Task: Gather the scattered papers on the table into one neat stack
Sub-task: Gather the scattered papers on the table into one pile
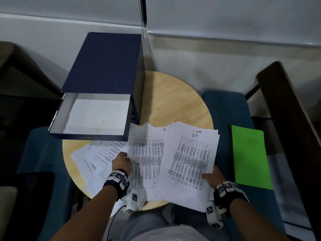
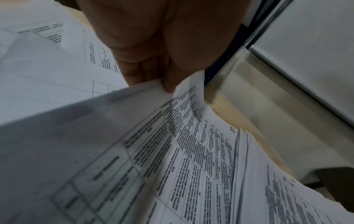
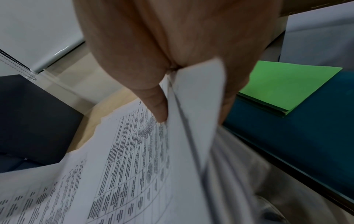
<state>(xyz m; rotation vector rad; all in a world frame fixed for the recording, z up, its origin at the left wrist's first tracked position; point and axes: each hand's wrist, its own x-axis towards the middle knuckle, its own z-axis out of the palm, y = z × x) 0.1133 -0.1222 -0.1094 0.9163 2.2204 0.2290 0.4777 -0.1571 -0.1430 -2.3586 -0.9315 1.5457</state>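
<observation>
The papers lie fanned over the near half of the round wooden surface point(image 1: 175, 101), several hanging past its near edge. A right-hand bundle point(image 1: 189, 164) of printed tables sits toward the near right edge; its top sheet bears a handwritten "I.T" under a red scrawl too blurred to read. The right hand point(image 1: 214, 176) has its grip clamped on that bundle's near right corner — the right wrist view shows the thumb point(image 3: 155, 104) on top and the other fingers hidden beneath the sheets. Beside it a middle sheet point(image 1: 147, 159), also a table, carries a handwritten number at its top right corner, partly covered by the bundle, reading "10" or "16". The left hand point(image 1: 121, 162) pinches this sheet's left edge — its grip closed on the paper, thumb point(image 2: 172, 72) over the edge in the left wrist view. At the near left edge more loose sheets point(image 1: 93, 157) lie askew, their print too small to make out. At the far left edge stands a navy file box point(image 1: 104, 66), its drawer pulled open with a white sheet inside; it overlaps the tops of the papers. Off the surface to the right, a green folder point(image 1: 250, 157) rests on a teal seat point(image 1: 224, 108)
</observation>
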